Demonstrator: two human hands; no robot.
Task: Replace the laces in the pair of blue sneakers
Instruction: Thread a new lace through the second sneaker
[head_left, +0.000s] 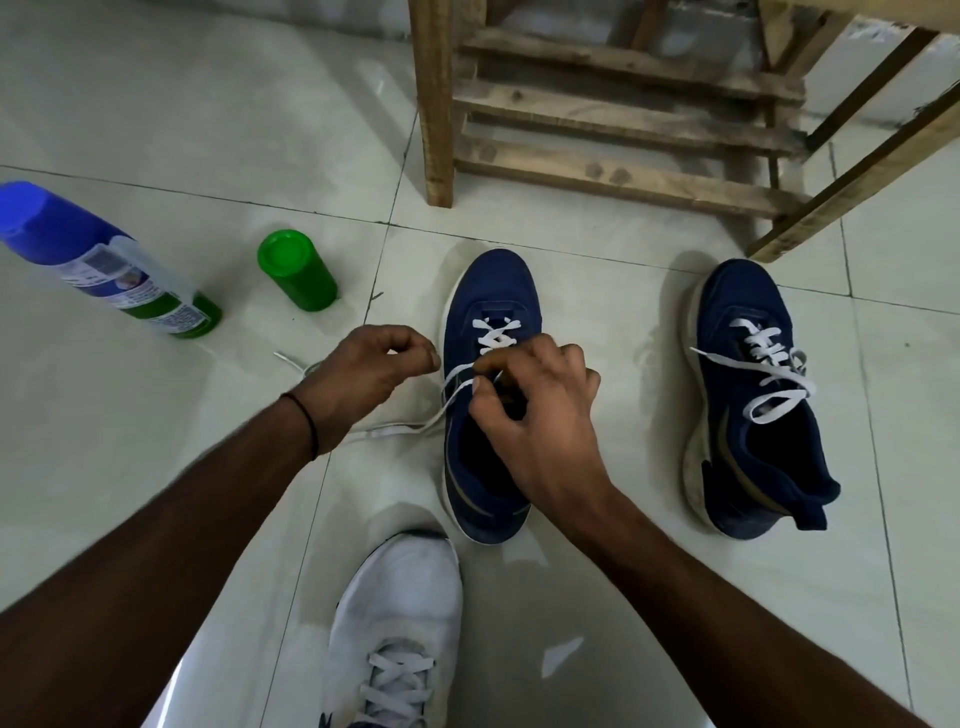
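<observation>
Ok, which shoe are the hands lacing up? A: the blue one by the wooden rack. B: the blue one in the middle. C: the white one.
B: the right hand pinches the white lace over the middle blue sneaker, and the left hand is curled right beside it.

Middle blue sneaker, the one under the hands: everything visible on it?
Navy sneaker, fabric-looking upper, white sole edge, thin tan side stripe. Stands upright on the tiled floor, toe pointing away from the camera. A flat white lace crosses the eyelets nearest the toe; loose strands trail left onto the floor. The right hand is over the lacing, pinching the lace. The left hand is curled just left of it; whether it holds lace is unclear.
</observation>
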